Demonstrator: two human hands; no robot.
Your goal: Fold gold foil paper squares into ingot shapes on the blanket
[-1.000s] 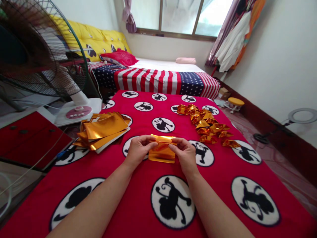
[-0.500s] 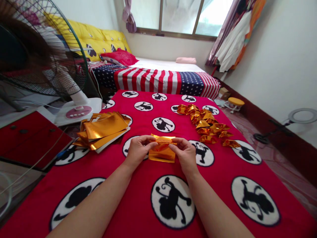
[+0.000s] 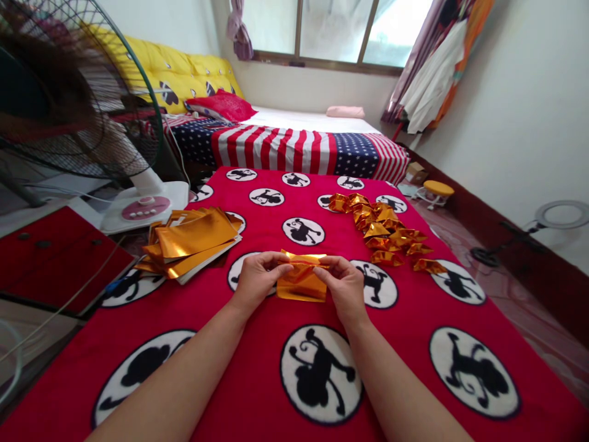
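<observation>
A shiny gold paper sheet [image 3: 301, 287] with a fold across its upper part is held between both hands over the red cloth [image 3: 248, 380]. My left hand [image 3: 260, 279] pinches the fold's left end between thumb and fingers. The right end is pinched the same way by my right hand [image 3: 343, 282]. To the left lies a loose stack of flat gold sheets [image 3: 197, 236]. Several folded gold paper pieces [image 3: 377, 230] sit in a cluster at the right, beyond my right hand.
An electric fan [image 3: 147, 199] stands at the left beside a red cabinet [image 3: 59, 255]. Behind the cloth is a bed [image 3: 294, 147] with a striped cover. A yellow stool [image 3: 438, 188] and a ring light [image 3: 561, 215] are on the floor at the right.
The gold sheet's lower part has shifted very slightly in its tilt and shine. Both hands keep their pinch in nearly the same place.
</observation>
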